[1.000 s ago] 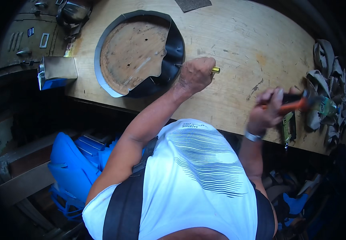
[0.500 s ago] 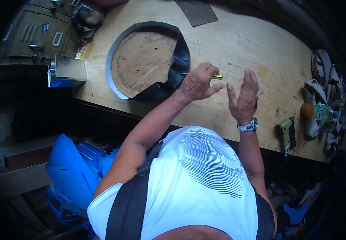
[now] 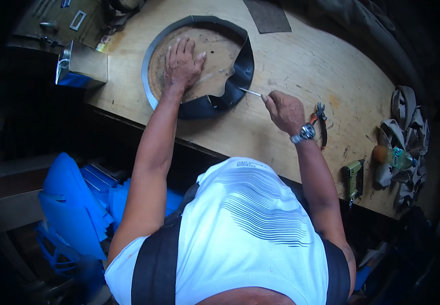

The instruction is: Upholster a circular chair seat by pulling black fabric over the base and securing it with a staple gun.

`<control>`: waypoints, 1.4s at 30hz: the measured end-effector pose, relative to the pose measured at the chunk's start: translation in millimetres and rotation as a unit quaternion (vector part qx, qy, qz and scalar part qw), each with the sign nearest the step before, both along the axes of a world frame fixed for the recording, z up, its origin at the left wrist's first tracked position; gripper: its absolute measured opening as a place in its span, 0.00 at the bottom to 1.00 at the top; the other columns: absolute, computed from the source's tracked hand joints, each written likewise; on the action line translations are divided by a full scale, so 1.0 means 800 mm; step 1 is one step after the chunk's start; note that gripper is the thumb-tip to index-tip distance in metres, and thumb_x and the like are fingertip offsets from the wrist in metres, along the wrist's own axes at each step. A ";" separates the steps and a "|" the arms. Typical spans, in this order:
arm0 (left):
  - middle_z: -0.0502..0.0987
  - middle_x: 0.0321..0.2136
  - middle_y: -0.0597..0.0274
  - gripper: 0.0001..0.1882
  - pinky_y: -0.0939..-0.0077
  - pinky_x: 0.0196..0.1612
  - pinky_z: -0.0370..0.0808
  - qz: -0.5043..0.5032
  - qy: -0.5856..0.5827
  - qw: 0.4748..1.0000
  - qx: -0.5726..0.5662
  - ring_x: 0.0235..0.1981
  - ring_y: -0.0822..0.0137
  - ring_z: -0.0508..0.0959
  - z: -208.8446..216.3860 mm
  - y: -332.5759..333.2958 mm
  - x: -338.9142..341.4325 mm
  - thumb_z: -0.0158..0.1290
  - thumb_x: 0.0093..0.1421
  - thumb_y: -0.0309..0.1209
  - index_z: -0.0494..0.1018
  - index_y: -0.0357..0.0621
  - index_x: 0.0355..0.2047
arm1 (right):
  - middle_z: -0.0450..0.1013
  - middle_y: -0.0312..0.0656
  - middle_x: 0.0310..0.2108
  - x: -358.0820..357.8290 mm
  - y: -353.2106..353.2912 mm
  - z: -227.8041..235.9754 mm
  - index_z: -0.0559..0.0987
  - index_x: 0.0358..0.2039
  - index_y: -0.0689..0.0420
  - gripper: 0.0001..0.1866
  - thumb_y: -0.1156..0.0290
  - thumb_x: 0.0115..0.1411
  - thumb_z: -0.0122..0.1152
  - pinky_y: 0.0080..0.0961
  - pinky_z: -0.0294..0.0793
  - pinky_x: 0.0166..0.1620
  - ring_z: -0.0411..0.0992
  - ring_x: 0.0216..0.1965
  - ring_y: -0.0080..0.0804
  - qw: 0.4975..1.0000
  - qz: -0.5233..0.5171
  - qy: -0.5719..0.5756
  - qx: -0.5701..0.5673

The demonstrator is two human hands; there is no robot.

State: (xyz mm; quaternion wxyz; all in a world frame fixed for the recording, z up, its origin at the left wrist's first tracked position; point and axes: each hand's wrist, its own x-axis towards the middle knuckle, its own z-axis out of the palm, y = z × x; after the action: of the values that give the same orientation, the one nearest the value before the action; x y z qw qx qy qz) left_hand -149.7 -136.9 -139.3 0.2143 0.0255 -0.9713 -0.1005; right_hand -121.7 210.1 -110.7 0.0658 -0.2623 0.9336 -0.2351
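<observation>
My left hand (image 3: 183,66) lies spread on the bare wooden face of a round seat board (image 3: 215,58). Black sheet material (image 3: 242,72), perhaps vinyl, wraps the board's edge and stands up around it as a rim, buckled inward on the right. My right hand (image 3: 286,111) is closed around a screwdriver (image 3: 250,92). Its thin metal shaft points left, and the tip meets the black material at the right edge. The handle is hidden inside my fist. Just right of that hand lie cutting pliers (image 3: 322,124) with orange-and-black handles.
A green staple gun (image 3: 353,180) rests near the table's front edge at right. Beyond it are a bottle (image 3: 395,157) and crumpled grey-brown cloth (image 3: 408,112). A metal can (image 3: 85,63) stands at left, and a dark flat piece (image 3: 268,16) lies at the back.
The screwdriver has passed from my left hand to my right, its tip now at the black material. My left hand has moved left onto the board. The pliers have come into full view.
</observation>
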 end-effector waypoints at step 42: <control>0.82 0.44 0.56 0.14 0.76 0.47 0.76 -0.148 -0.011 0.851 0.503 0.42 0.68 0.80 0.012 0.048 0.014 0.53 0.68 0.35 0.81 0.35 0.40 | 0.73 0.47 0.47 0.027 0.015 0.000 0.73 0.43 0.57 0.16 0.76 0.54 0.66 0.41 0.76 0.39 0.75 0.45 0.49 0.983 -0.023 0.179 0.023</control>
State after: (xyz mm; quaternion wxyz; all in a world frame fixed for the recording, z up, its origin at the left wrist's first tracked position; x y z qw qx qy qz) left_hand -138.2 -98.2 -130.0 0.1445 -0.0130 -0.7825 -0.6055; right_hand -99.7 222.2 -111.0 -0.1015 -0.2773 0.9412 -0.1640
